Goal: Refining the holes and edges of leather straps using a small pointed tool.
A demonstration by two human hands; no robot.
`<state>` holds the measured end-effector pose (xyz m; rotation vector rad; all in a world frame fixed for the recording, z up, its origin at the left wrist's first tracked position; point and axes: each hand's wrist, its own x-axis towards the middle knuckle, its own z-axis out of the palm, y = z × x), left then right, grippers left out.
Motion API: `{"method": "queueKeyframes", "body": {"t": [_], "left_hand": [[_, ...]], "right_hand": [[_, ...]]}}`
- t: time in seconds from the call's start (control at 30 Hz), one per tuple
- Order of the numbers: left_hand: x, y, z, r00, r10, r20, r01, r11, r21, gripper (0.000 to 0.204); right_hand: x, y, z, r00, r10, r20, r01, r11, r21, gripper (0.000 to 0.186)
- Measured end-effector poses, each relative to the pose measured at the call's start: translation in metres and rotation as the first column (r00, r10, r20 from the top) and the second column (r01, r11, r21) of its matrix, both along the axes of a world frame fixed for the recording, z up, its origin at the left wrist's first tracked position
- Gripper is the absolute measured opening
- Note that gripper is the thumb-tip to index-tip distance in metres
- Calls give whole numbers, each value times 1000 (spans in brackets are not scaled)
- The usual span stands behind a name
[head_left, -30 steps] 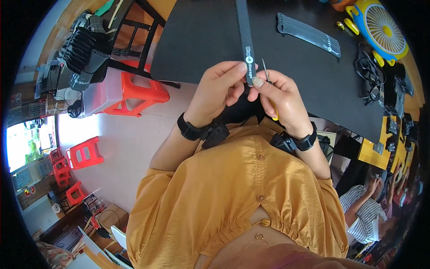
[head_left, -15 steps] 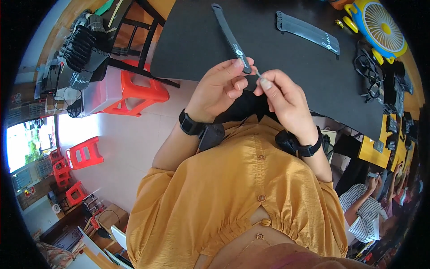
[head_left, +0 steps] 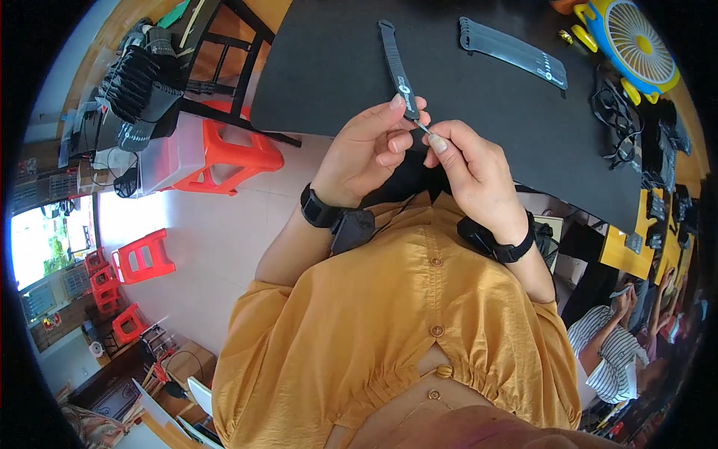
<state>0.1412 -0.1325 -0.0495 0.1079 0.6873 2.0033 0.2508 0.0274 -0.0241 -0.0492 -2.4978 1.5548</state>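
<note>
My left hand (head_left: 370,150) pinches the near end of a long black strap (head_left: 396,67) that has a round white mark on it. The strap rises away from me over the black table (head_left: 336,67). My right hand (head_left: 467,165) grips a thin metal tool (head_left: 423,129) whose tip touches the strap's end, right at my left fingertips. Both hands are held close together above the table's near edge, in front of my mustard yellow shirt. Each wrist wears a black band.
A stack of similar black straps (head_left: 512,51) lies further back on the table. A yellow and blue fan (head_left: 632,45) and a tangle of black cables (head_left: 621,120) sit at the right. Red plastic stools (head_left: 224,153) stand on the floor at the left. Another person (head_left: 613,352) sits at the lower right.
The strap has swung from pointing straight up to leaning left, then partly back. My right hand has brought the metal tool's tip down to the strap's end, and both hands have closed together.
</note>
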Motion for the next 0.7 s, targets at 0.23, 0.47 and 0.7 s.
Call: {"method": "queueKeyframes", "body": {"t": [0.23,0.47,0.7], "left_hand": [[1,0,0,1000,22,-12,-23,999,-40,31],[0,1,0,999,4,-43,-8,997,-73,24],[1,2,-2,997,6,-73,-16,990,-137,24]], "right_hand": [[1,-3,-3,999,-32,-22,32,999,20,11],[2,-11,3,991,-126,-40,129,988,88,37],[-1,-5,-7,995,-23,-95,40,983,178,53]]}}
